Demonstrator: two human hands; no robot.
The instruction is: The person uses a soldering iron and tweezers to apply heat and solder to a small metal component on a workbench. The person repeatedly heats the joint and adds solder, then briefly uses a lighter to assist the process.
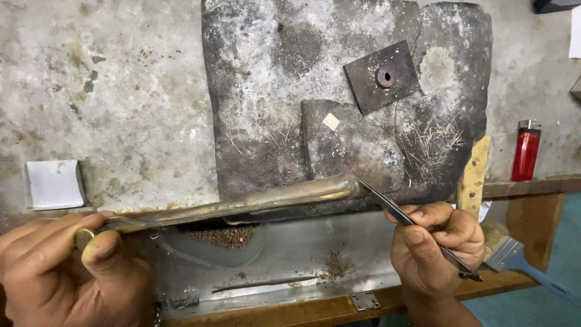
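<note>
A worker's left hand [57, 266] wraps its grip tight around the near end of a long brass blowpipe [242, 203], thumb pressed along the top, while the tube runs away from that grip to a curved tip over a dark, scorched slab [260, 91] on the counter [121, 91]. The right hand [439, 245] pinches a pair of slim metal tweezers [411, 224] between thumb and fingers; their points reach up from the grip to meet the blowpipe's tip. Just beyond that meeting point a small pale square piece [331, 122] lies on a raised grey block [351, 145], with a rusty plate [381, 77] pierced by a hole farther off. Thin wire scraps [433, 142] lie scattered beside the block. Past the right grip stand a red lighter [526, 150] and a wooden stick [473, 175]; a paintbrush [514, 257] lies just outside it. Below both hands a metal tray [290, 254] holds filings, and a white paper square [54, 183] lies above the left grip.
</note>
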